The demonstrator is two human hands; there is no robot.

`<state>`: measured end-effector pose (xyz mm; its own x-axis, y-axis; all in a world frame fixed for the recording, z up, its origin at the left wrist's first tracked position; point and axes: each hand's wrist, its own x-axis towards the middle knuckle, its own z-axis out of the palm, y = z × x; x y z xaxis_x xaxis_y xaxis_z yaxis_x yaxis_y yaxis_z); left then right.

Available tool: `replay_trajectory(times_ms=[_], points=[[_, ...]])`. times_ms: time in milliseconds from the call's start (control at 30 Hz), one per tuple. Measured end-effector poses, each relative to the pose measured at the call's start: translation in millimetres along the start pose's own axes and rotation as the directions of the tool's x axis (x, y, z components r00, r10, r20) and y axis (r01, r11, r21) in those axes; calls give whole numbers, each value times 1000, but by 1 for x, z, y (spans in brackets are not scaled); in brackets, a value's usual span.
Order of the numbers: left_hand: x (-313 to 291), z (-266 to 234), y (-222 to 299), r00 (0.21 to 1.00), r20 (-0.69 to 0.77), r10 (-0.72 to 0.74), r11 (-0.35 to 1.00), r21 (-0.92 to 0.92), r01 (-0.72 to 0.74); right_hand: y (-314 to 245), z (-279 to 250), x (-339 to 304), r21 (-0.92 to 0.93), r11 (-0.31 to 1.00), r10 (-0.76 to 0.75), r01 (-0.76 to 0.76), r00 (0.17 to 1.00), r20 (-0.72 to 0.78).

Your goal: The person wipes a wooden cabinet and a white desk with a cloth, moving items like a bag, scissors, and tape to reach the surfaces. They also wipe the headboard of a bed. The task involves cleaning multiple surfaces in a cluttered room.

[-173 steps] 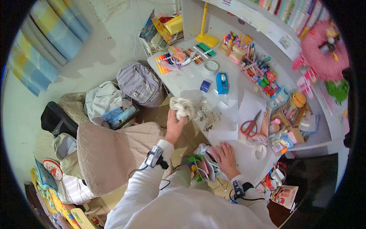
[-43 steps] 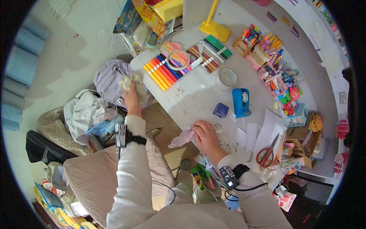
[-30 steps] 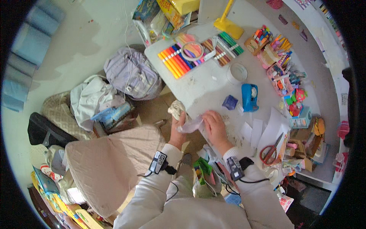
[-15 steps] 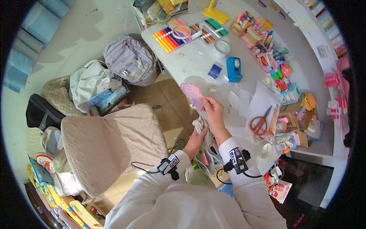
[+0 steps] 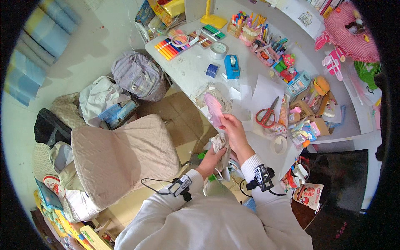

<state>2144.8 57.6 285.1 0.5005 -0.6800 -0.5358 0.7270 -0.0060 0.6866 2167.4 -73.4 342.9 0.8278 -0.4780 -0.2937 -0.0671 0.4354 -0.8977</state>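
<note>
My right hand pinches the lower end of a flat pink piece with a wavy edge, held up over the near edge of the white desk. Just below it, my left hand is closed around a crumpled off-white cloth. The cloth hangs down beside my right wrist, apart from the pink piece. To the right of my right hand, red-handled scissors lie on white paper.
A blue tape dispenser, a tape roll and a row of markers lie farther back on the desk. Pen holders and small boxes line its right side. A cloth-covered chair stands at left, near a full basket.
The view has shifted, so the desk items sit farther left. The pink piece has turned and now shows narrower and more upright. Both hands keep their holds.
</note>
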Motion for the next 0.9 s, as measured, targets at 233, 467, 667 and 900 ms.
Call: replay_trajectory(times_ms=[233, 467, 667, 900], points=[[3, -53, 51, 955, -256, 146, 944, -254, -213, 0, -45, -45, -223, 973, -67, 50, 995, -71], [68, -80, 115, 808, -354, 472, 873, 59, -484, 13, -81, -88, -262, 965, -97, 34, 968, -233], [79, -35, 32, 723, -247, 645, 699, 574, -427, 14, -78, -81, -283, 957, -139, 63, 956, -257], [36, -51, 61, 928, -309, 208, 977, 111, -182, 6, -49, -42, -235, 971, -82, 42, 983, -164]])
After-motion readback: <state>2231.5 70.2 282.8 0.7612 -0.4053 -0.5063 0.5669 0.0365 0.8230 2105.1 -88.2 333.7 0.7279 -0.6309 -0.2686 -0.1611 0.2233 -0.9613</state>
